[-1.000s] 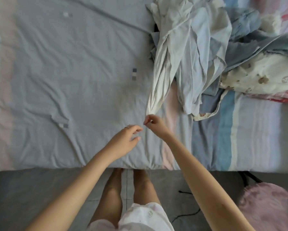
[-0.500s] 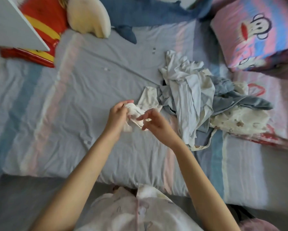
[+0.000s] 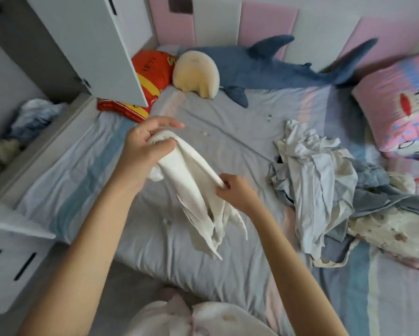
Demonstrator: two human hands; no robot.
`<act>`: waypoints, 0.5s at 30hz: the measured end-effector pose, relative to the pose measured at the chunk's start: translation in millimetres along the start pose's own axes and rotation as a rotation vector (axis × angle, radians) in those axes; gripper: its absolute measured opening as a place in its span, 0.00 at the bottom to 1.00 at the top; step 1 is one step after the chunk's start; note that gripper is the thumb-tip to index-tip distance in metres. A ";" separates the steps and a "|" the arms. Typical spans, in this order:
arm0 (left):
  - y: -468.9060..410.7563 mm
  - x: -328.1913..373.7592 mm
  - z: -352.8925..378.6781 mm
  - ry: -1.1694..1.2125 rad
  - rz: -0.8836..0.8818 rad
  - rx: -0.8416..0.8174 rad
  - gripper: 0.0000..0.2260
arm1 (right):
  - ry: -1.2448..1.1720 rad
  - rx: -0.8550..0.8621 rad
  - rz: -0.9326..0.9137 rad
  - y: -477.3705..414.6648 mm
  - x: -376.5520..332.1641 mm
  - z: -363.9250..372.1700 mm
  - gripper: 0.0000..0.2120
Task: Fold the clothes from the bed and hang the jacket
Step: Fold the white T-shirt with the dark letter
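Nearest, at the bottom edge, is the person's pale clothing [image 3: 191,318], with both bare forearms reaching out over the bed [image 3: 203,275], whose sheet is grey with blue and pink stripes. The right hand [image 3: 237,192] is the nearer of the 2 hands; its fingers are curled, pinching a fold at the right edge of a white garment [image 3: 191,180]. That garment is lifted above the sheet at the middle of the bed. Its long axis slants from far left to near right, with the loose ends hanging toward the near edge. The left hand [image 3: 143,146] grips the bunched far end, thumb and fingers closed round the cloth.

To the right lies a crumpled pile of clothes [image 3: 319,175] in white, blue and a printed cream. Farther back rest a red cushion [image 3: 152,69], a cream pillow [image 3: 196,73], a blue shark plush [image 3: 264,66] and, at far right, a pink cartoon pillow [image 3: 397,105]. A white wardrobe door [image 3: 89,44] stands open at far left.
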State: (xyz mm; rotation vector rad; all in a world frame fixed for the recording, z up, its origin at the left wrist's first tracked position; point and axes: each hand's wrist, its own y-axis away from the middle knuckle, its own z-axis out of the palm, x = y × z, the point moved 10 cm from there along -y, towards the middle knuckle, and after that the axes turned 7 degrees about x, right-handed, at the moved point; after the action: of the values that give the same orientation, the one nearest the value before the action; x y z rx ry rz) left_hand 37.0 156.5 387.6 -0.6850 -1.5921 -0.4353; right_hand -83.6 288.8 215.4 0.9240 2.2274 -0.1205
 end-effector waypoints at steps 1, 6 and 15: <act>-7.6 -1.3 -24.9 0.004 -0.002 0.079 0.13 | 0.074 -0.034 0.059 -4.6 13.3 10.1 0.02; -49.2 -44.0 -136.4 -0.040 -0.018 0.260 0.13 | 0.148 0.218 0.379 -18.2 38.4 17.8 0.06; -139.4 -129.8 -248.8 -0.388 0.057 0.167 0.11 | -0.225 0.701 0.598 -45.9 -39.6 48.4 0.12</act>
State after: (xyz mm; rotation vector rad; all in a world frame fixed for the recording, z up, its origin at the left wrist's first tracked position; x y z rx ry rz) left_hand 139.0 -129.6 310.8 -0.7134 -1.9423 -0.1270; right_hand -65.9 215.5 197.1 1.8064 1.6172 -0.7131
